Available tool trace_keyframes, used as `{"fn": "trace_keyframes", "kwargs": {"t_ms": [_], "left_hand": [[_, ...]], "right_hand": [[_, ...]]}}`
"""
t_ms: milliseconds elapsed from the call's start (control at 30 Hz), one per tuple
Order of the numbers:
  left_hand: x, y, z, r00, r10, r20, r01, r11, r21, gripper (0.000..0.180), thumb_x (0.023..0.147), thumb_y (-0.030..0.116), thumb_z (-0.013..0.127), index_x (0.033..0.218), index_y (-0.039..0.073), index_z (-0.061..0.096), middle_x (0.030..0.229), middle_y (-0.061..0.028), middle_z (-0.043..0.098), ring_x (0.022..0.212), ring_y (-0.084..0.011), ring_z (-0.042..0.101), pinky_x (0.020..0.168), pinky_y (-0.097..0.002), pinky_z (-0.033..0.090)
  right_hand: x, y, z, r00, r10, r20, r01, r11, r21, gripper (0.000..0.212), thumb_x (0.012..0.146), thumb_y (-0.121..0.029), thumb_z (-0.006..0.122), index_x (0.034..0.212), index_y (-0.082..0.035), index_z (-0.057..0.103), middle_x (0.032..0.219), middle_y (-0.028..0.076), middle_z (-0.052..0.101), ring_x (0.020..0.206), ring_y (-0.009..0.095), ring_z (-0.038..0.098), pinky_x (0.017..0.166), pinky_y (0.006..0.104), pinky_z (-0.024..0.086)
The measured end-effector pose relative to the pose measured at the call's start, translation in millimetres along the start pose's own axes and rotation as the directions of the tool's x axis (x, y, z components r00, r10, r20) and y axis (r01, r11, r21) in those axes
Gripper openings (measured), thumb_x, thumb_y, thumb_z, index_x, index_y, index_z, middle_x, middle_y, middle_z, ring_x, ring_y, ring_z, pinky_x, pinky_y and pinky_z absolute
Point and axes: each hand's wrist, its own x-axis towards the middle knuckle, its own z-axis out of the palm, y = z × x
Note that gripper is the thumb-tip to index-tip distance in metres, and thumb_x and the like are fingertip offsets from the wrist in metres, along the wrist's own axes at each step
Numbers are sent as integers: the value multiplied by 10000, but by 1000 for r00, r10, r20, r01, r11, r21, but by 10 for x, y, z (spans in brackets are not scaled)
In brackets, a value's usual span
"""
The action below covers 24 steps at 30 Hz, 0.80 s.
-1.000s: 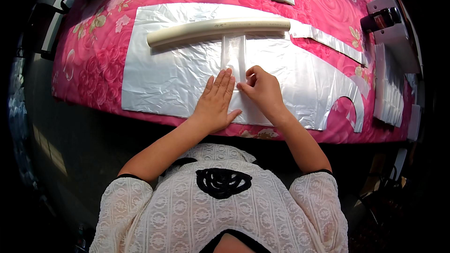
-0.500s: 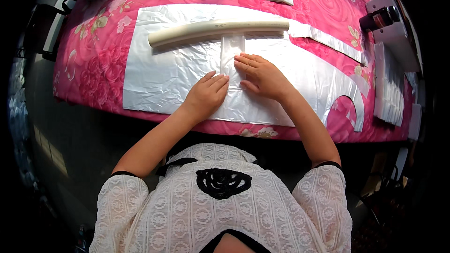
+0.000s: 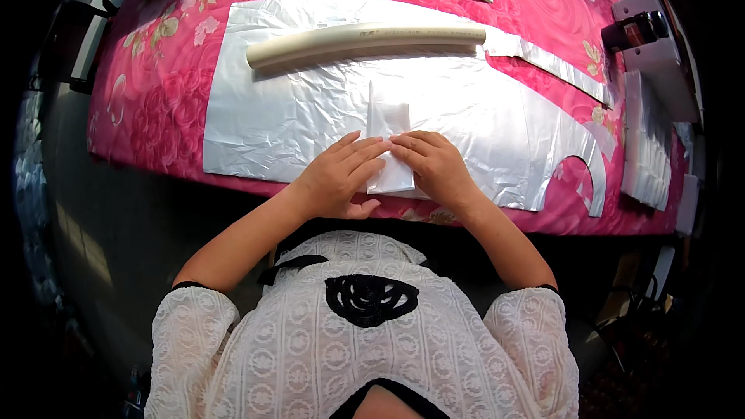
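The left hand [image 3: 340, 178], thumb spread away, and the right hand [image 3: 438, 171], its grip unclear, touch a narrow, folded, translucent plastic film [image 3: 392, 179]. It lies on a wrinkled, silvery plastic sheet [image 3: 287, 120].

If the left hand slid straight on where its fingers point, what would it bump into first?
Most likely the fingers of the right hand: they're just past the left hand's fingertips, at the folded plastic. I can't tell whether they already touch.
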Motion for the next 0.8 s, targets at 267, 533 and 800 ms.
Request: {"fn": "trace_keyframes", "kwargs": {"t_ms": [267,533,800], "left_hand": [[-81,-149,131,994,-103,-36,105,993,47,490,717,56,626,1194,14,518,1075,-108,624,995,-211,599,888,-369,427],[135,-97,136,730,-681,-59,615,693,-376,464,784,46,622,1223,-27,489,809,-126,684,728,-208,660,707,-290,491],[387,-216,36,619,-785,29,751,581,-314,608,808,107,616,1320,-76,344,760,-121,665,656,-213,647,648,-293,500]], "right_hand": [[-12,6,-43,990,131,-45,-123,980,155,211,712,-42,617,916,-66,665,887,50,652,785,218,591,729,336,493],[240,93,-77,740,643,199,-663,646,379,176,838,-148,606,901,5,666,659,70,634,571,121,585,561,252,449],[473,173,-147,581,727,366,-813,531,237,301,808,-273,600,679,-14,682,526,80,600,511,191,586,566,314,459]]}}
